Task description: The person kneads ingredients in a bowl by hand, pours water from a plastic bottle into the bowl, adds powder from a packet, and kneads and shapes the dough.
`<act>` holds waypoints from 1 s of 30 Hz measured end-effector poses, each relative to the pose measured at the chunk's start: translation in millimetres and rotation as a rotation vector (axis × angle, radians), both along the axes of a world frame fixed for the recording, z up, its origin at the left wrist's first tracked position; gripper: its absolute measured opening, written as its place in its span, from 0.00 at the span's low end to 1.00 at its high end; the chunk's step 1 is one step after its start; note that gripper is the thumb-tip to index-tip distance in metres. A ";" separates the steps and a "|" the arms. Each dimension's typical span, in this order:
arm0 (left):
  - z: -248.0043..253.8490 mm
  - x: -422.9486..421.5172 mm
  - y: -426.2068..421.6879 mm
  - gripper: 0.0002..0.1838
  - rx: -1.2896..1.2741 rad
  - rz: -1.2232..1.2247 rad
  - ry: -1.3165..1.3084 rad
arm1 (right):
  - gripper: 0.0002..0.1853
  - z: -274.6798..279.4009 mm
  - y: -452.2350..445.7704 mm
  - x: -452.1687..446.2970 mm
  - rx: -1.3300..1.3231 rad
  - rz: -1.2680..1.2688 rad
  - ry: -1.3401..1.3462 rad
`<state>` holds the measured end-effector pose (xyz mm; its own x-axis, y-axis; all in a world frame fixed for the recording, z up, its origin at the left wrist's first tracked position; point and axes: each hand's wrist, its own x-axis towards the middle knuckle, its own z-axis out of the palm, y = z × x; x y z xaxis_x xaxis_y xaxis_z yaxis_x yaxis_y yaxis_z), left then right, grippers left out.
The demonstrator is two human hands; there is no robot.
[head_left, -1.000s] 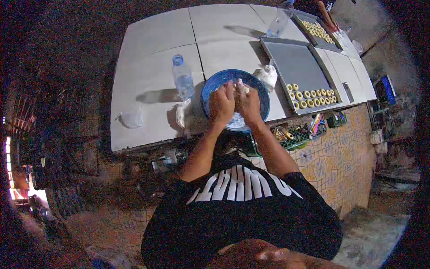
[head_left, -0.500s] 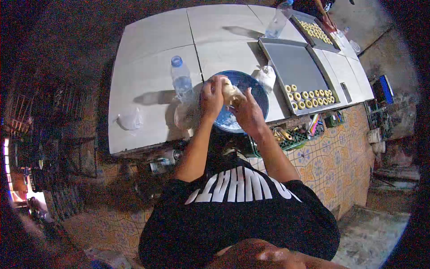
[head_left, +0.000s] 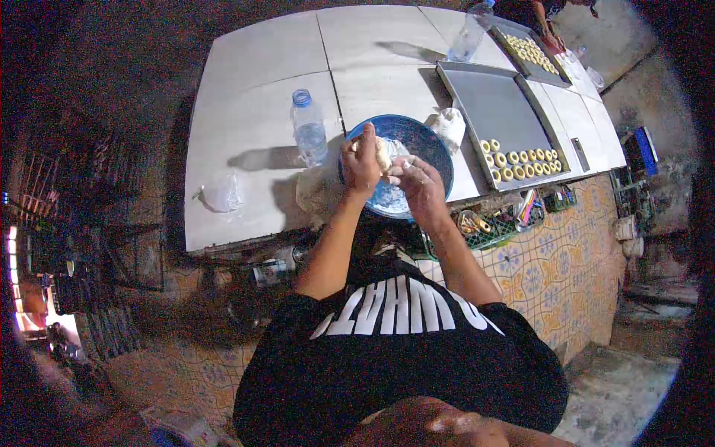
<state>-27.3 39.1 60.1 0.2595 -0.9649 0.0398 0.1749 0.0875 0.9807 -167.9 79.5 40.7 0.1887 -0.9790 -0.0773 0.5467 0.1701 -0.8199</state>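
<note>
A pale lump of dough [head_left: 383, 155] is in my left hand [head_left: 363, 167], whose fingers are wrapped round it with the thumb up. Beside it, my right hand [head_left: 421, 190] has its fingertips, coated in white, pinched at the dough's right edge. Both hands are over a round blue basin [head_left: 439, 149] with white powder on its inside. Part of the dough is hidden by the left hand.
A clear bottle [head_left: 309, 134] and a plastic bag [head_left: 223, 195] are on the left. Right of the basin are a white bag [head_left: 449, 129] and a metal tray [head_left: 491, 100] with ring-shaped dough pieces. Another tray [head_left: 530, 56] lies near a co-worker's hand [head_left: 553, 41]. A green crate [head_left: 488, 235] sits below the table edge.
The dough, earlier stretched between both hands, is now bunched in the left hand. My right hand's fingers have closed from a spread grip to a pinch at its edge.
</note>
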 end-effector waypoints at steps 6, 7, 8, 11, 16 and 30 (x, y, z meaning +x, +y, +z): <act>-27.3 -10.7 -6.1 0.20 0.020 -0.099 0.480 | 0.21 26.9 -1.3 13.0 0.122 -0.022 -0.160; -32.8 -11.3 -5.3 0.17 0.028 -0.098 0.361 | 0.22 20.8 -4.7 11.1 0.121 -0.031 -0.124; -38.9 -13.4 -3.9 0.17 -0.001 -0.146 0.324 | 0.22 5.0 -12.2 9.4 -0.032 -0.065 0.059; -24.6 -20.7 12.5 0.19 -0.083 -0.253 0.105 | 0.20 12.1 -21.8 18.0 0.028 -0.040 -0.192; -19.8 -23.6 23.7 0.17 -0.357 -0.220 -0.452 | 0.18 18.5 -31.5 -1.8 -0.017 -0.140 0.023; -4.9 -32.7 40.0 0.16 -0.318 0.185 -0.712 | 0.13 -26.7 -41.2 -16.8 0.006 -0.202 0.379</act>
